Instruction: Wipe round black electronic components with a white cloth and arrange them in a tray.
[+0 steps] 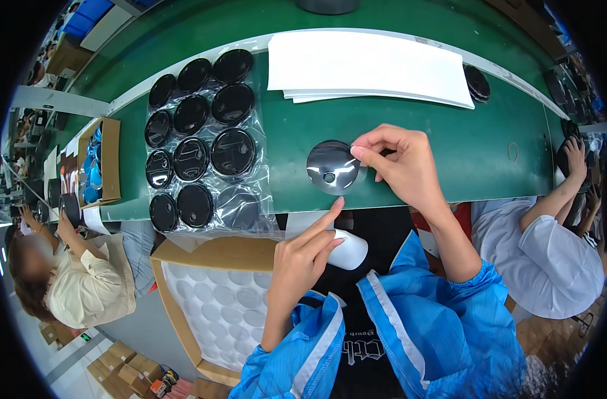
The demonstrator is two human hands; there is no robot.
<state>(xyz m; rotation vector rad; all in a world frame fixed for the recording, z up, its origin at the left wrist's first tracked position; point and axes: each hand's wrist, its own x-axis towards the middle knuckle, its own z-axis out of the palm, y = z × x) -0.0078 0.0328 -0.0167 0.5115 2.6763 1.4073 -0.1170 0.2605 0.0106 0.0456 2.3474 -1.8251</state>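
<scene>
"Where's the glossy blk disc?"
"On green desk, nr front edge. R hand: thumb + idx fingers pinched on disc's upper R rim."
"L hand?"
"Idx out, tip just below disc; other fingers closed w/ thumb on curled wht sheet."

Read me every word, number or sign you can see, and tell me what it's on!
Black shirt: pale, fancy letters on the front, but I won't copy out the words.
Small green sign, lower left: too small to read.
Shiny disc: no writing that I can make out.
White sheets: no writing shows.
</scene>
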